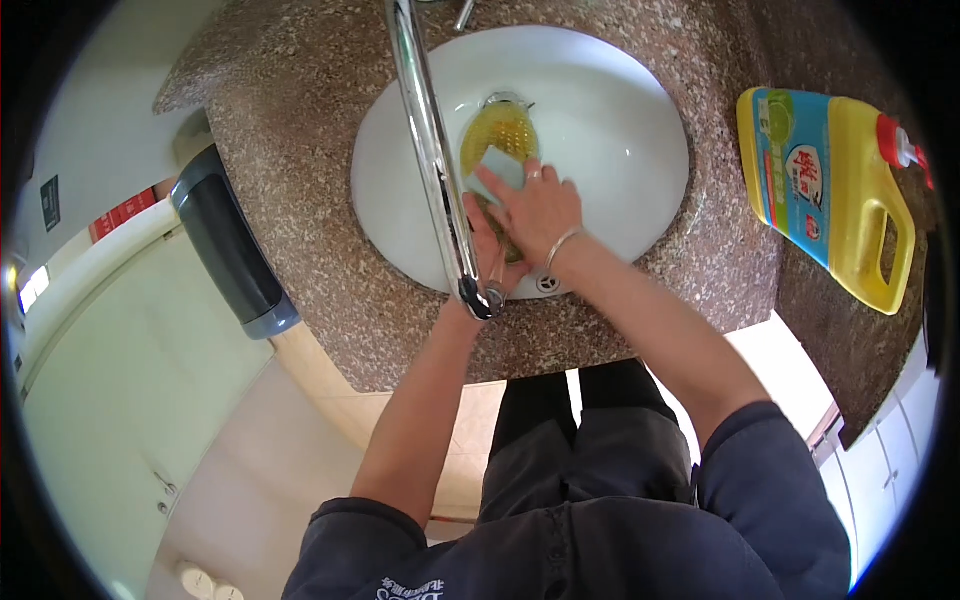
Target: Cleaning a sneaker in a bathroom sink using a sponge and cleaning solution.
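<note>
Where both forearms reach over the stone-patterned countertop point(310, 200), the hands meet inside the oval white washbasin point(610, 150), close together at its near side. Right hand point(545, 215): closed on a pale green-grey sponge point(503, 168), thumb and fingers spread about it, sponge lying against a yellow, dimpled, sole-shaped piece point(500, 135) (exact kind cannot be told). Left hand point(484, 235): wrapped about the near end of the same piece, partly hidden by the chrome faucet point(435, 150), whose long spout crosses in front of it. Yellow piece sits in the basin, left of centre; its far end lies just beside the metal drain ring point(505, 98).

Right wrist carries a thin bracelet point(562, 248); a ring point(534, 174) shows on one finger. Small round overflow fitting point(548, 283) in the near basin wall, just beside the right wrist.

To the right of the basin, well apart from the hands: yellow plastic detergent jug point(845, 190) with a blue label, moulded handle and red cap point(890, 142), cap end pointing right.
</note>
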### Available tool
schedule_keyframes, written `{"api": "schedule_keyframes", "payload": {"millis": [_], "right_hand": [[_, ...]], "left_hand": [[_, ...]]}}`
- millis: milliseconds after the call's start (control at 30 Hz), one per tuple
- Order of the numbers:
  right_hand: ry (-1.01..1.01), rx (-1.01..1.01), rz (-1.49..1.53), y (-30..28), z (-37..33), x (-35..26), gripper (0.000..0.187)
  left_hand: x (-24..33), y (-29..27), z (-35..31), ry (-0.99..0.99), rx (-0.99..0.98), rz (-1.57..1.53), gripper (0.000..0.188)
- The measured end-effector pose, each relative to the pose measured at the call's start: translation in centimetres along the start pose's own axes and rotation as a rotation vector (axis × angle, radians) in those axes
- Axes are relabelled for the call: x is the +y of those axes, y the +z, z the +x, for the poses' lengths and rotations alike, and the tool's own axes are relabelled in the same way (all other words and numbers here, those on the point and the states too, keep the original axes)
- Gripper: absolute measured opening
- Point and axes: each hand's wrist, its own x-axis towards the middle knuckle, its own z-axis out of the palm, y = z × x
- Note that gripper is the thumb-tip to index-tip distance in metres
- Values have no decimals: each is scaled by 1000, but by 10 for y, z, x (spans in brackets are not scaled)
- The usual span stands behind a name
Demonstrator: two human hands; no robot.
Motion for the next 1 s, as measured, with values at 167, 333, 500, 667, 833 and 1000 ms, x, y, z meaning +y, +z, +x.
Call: {"api": "schedule_keyframes", "payload": {"millis": [167, 333, 500, 667, 833, 1000], "right_hand": [[246, 189, -38, -7, 68, 74, 47], [112, 82, -94, 7, 30, 8, 48], [197, 18, 39, -16, 58, 27, 48], [30, 198, -152, 15, 45, 24, 50], [38, 133, -60, 14, 41, 6, 46], [151, -21, -91, -31, 76, 46, 56]], "left_hand": [[11, 8, 1, -33, 16, 3, 116], [1, -1, -2, 39, 41, 99, 109], [-3, 8, 5, -100, 1, -296, 108], [9, -3, 1, -114, -58, -989, 105], [-16, 6, 3, 47, 106, -36, 110], [-20, 18, -2, 157, 209, 4, 115]]}}
